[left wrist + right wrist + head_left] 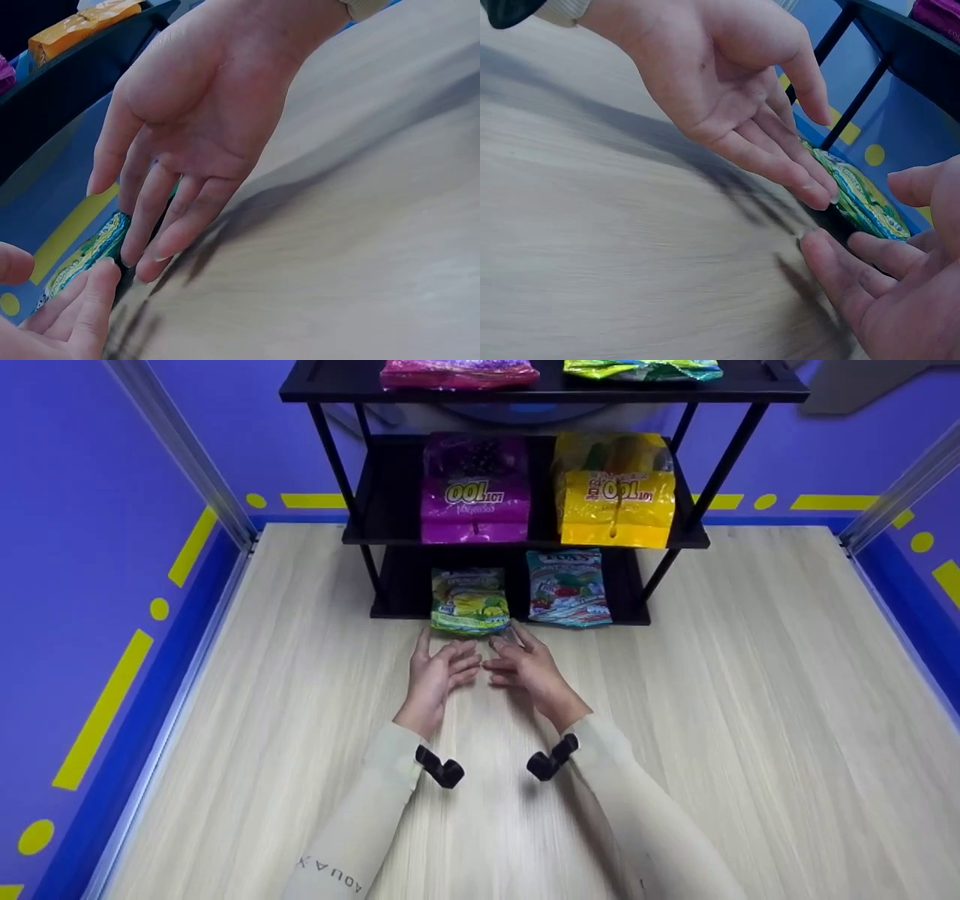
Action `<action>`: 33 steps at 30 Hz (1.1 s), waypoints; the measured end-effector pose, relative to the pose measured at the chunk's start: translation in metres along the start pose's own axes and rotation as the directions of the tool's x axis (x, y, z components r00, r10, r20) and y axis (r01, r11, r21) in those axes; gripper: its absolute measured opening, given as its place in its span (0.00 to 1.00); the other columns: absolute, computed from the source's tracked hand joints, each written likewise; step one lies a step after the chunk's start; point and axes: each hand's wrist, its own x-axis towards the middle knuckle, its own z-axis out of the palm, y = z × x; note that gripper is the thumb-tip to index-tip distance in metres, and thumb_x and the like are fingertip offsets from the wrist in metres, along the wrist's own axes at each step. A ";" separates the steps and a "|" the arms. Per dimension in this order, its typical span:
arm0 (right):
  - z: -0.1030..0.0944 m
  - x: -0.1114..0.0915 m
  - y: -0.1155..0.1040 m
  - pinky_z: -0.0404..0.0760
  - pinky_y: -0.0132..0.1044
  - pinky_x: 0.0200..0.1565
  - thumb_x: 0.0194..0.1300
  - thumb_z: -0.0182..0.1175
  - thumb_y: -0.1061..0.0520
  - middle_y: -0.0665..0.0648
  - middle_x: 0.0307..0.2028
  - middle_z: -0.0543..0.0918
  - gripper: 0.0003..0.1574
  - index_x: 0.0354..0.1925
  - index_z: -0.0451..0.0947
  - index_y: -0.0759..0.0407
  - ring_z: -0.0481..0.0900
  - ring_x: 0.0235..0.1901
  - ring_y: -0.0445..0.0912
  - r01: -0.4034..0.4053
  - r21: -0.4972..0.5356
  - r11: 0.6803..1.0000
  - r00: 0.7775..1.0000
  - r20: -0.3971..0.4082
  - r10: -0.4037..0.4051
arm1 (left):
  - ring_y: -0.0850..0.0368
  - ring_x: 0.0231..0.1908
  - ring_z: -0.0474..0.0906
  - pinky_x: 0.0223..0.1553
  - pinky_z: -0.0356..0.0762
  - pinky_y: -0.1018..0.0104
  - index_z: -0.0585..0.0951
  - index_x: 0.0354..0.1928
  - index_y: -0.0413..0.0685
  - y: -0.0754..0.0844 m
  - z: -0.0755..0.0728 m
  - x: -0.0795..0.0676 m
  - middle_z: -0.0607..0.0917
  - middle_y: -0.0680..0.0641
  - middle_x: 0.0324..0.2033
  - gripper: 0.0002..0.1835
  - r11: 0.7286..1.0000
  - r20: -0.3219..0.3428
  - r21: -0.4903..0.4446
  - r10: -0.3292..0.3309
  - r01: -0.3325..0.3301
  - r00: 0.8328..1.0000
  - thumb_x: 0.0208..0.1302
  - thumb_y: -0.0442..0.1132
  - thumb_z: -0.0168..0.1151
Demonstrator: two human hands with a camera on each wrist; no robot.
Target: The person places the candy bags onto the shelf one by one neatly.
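A green and yellow candy bag (pixel 470 604) lies on the bottom shelf, its near end at the shelf's front edge. Just in front of it are both hands, palms turned toward each other. My left hand (pixel 436 679) is at the bag's left corner, fingers loosely bent and holding nothing. At the right corner, my right hand (pixel 534 671) has its fingers extended and also holds nothing. Both wrist views show the fingertips close to the bag's near end; whether they touch it I cannot tell. Beside it lies a teal Fox's candy bag (pixel 568 589).
The black three-tier shelf (pixel 360 532) stands on the pale wooden table (pixel 750 735) against a blue wall. Its middle tier bears a purple bag (pixel 475 495) and a yellow bag (pixel 616 502). A pink bag (pixel 459 373) and a green-yellow bag (pixel 643 369) lie on top.
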 end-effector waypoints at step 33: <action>0.001 0.031 -0.009 0.70 0.32 0.24 0.63 0.42 0.70 0.53 0.23 0.75 0.45 0.75 0.52 0.43 0.69 0.17 0.41 0.010 -0.091 0.996 0.996 -0.090 -0.018 | 0.45 0.37 0.87 0.37 0.86 0.62 0.39 0.77 0.64 0.009 -0.004 0.032 0.86 0.34 0.45 0.43 0.999 -0.002 0.010 -0.046 0.046 0.999 0.66 0.28 0.42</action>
